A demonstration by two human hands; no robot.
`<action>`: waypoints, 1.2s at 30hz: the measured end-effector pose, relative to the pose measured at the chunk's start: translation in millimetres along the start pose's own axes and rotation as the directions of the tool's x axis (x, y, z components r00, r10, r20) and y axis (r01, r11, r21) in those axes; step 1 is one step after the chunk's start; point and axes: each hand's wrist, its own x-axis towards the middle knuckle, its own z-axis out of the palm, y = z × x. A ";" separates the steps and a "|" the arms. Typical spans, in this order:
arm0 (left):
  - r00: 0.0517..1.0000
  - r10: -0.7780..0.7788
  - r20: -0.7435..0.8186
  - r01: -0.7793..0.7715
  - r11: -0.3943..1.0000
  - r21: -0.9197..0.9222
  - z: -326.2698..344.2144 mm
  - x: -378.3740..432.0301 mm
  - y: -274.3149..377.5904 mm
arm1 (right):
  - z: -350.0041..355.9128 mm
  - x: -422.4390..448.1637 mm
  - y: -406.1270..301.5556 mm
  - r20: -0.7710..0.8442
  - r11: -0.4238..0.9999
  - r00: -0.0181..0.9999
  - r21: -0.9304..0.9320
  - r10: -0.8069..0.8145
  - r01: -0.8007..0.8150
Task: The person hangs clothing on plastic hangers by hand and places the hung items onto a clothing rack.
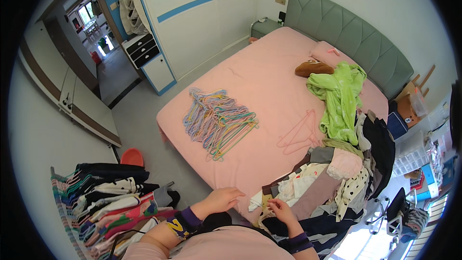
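My left hand (225,200) hovers near the front edge of the bed with its fingers loosely apart and nothing in it. Over the near edge of the clothes pile (310,191), my right hand (281,210) has its fingers slightly curled and spread; no garment shows in its grip. Close to its fingertips lie a mustard-yellow cloth (266,200) and a white lace garment (287,189). A thick bunch of coloured hangers (216,122) lies on the pink sheet (260,79). Two or so pink hangers (299,135) lie apart, beside the pile.
To my left stands a rack of hung clothes (115,209), with a red basin (132,157) behind it. A green blanket (339,97) and a brown cushion (314,68) lie toward the headboard (350,32). An office chair (391,209) stands at right.
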 end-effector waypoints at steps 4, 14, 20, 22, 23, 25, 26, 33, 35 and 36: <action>0.995 -0.099 -0.023 0.097 0.993 -0.060 -33.0 16.1 -67.4 | 32.0 55.6 -23.1 0.075 0.999 0.997 -0.037 0.011 -0.008; 0.873 -0.487 0.005 0.461 0.823 -0.330 -39.9 61.1 -261.3 | 127.1 242.7 -113.5 0.192 0.994 0.981 -0.108 0.023 -0.002; 0.850 -0.522 -0.065 0.449 0.783 -0.430 -31.8 129.6 -351.1 | 143.5 307.2 -124.6 0.215 0.989 0.968 -0.095 0.133 -0.115; 0.829 -0.500 -0.249 0.383 0.834 -0.397 -23.5 148.5 -374.7 | 140.8 322.6 -118.2 0.206 0.984 0.963 -0.088 0.173 -0.157; 0.804 -0.567 -0.180 0.466 0.788 -0.402 -20.2 155.5 -387.1 | 141.0 329.4 -114.3 0.196 0.980 0.961 -0.075 0.197 -0.185; 0.734 -0.678 -0.040 0.614 0.688 -0.388 -21.0 177.3 -404.6 | 139.4 343.8 -106.3 0.170 0.971 0.956 -0.049 0.241 -0.236; 0.715 -0.699 -0.007 0.655 0.675 -0.340 -20.4 184.2 -409.9 | 139.1 349.2 -102.1 0.159 0.965 0.952 -0.038 0.263 -0.260; 0.676 -0.734 -0.062 0.725 0.678 -0.121 -2.3 203.4 -425.4 | 140.2 396.6 -83.6 0.087 0.954 0.950 -0.067 0.299 -0.294; 0.682 -0.727 -0.075 0.716 0.685 -0.136 3.8 201.6 -430.3 | 139.9 411.1 -78.7 0.068 0.950 0.952 -0.114 0.299 -0.291; 0.701 -0.708 -0.088 0.693 0.705 -0.153 3.3 199.8 -430.0 | 140.6 417.7 -79.2 0.055 0.950 0.955 -0.133 0.293 -0.284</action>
